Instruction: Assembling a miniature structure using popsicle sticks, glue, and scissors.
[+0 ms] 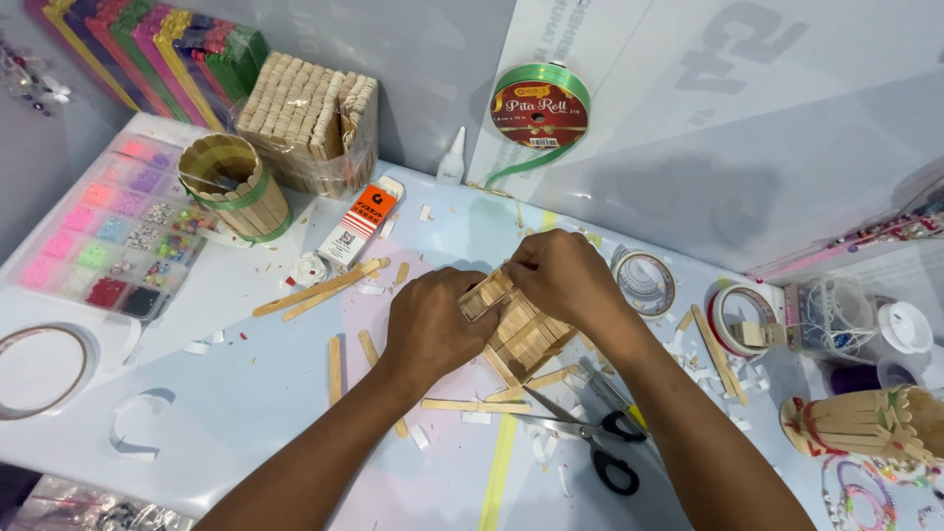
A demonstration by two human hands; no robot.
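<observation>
**Both hands bracing a stick-built box**

The left hand (430,324) and right hand (562,277) are both closing around a small box of wooden craft sticks (519,334) mid-surface (246,393), pinching its top edge, probably to steady the joints. Scissors (595,438) and loose sticks (320,290) are lying within easy reach.

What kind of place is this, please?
Probably a home craft table: both hands hold a small craft-stick box, with scissors, a bead organiser and a green ribbon roll around.
</observation>
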